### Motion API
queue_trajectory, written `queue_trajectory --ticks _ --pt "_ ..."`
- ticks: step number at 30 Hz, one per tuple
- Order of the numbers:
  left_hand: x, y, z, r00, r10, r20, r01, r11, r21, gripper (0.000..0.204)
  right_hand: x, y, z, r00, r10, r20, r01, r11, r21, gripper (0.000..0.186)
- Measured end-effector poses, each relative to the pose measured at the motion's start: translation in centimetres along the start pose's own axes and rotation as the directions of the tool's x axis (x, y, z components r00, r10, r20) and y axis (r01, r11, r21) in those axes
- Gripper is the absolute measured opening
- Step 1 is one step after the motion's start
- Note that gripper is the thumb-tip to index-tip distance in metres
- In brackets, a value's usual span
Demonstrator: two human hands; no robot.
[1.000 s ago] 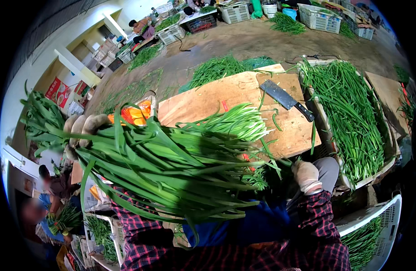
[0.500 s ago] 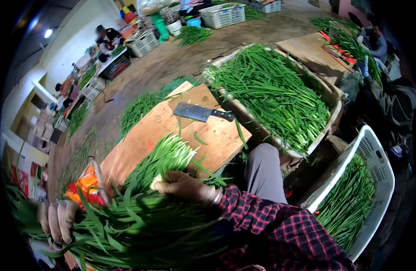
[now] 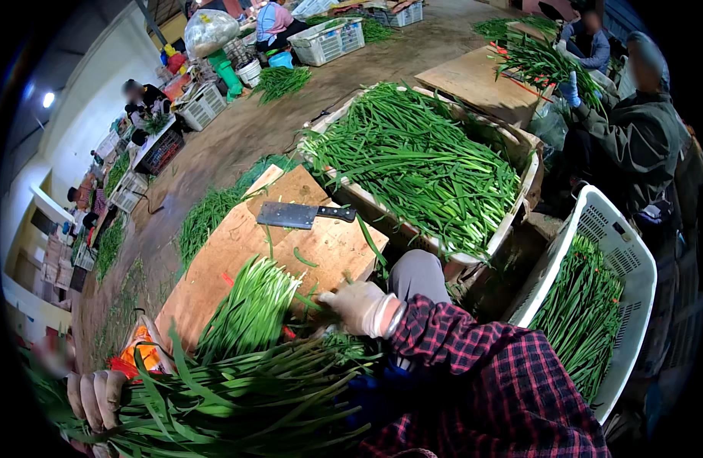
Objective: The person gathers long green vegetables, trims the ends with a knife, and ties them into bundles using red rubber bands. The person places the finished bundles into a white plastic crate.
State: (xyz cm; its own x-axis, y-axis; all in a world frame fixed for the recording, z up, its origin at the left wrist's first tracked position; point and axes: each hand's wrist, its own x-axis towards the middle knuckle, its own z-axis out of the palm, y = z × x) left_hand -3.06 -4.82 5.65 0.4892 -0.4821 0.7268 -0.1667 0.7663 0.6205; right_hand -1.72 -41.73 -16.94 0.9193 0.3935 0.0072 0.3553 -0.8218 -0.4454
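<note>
A large bundle of garlic chives [image 3: 237,401] lies across the lower left, over my lap. Gloved fingers of my left hand [image 3: 96,400] wrap round its leafy end. My right hand [image 3: 360,307], in a pale glove with a white band at the wrist, hovers by the near edge of the wooden board [image 3: 206,275]. Its fingers are drawn together and partly blurred; what they pinch, if anything, I cannot make out. Beside it, a bunch of chives [image 3: 252,301] rests on the board with pale stem ends up. A cleaver [image 3: 298,216] lies flat farther back, among loose leaves.
Beyond the board stands a wide crate of chives [image 3: 531,179]. A white plastic basket [image 3: 634,282] holding more chives is at right. An orange and red bag [image 3: 141,349] sits left of the board. Several people work nearby, one [image 3: 634,145] at the far right.
My right hand has moved right, away from the bunch on the board. My left hand keeps its grip. The whole view has shifted, showing more of the people at right.
</note>
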Motion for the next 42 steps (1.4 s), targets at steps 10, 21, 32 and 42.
queue_trajectory --ticks 10,21,32,42 --pt "0.7 -1.5 -1.3 0.936 0.01 -0.351 -0.018 1.0 -0.019 0.025 0.7 0.1 8.0 0.621 -0.679 -0.392 0.74 0.343 0.579 0.045" --pt "0.3 -2.4 -2.4 0.88 -0.063 -0.471 0.066 0.998 -0.009 0.025 -5.0 -2.6 1.8 0.895 -0.374 0.244 -0.364 -0.295 0.883 0.048" --pt "-0.7 3.7 -2.6 0.859 0.171 -0.483 -0.15 0.985 0.082 0.026 -7.7 1.7 4.3 0.895 0.012 0.446 -0.446 -0.019 0.895 0.029" --pt "-2.4 -0.8 -4.0 0.677 0.218 -0.703 -0.065 0.969 0.238 0.026 1.1 -2.9 0.3 0.961 -0.25 0.115 -0.045 0.269 0.962 0.069"
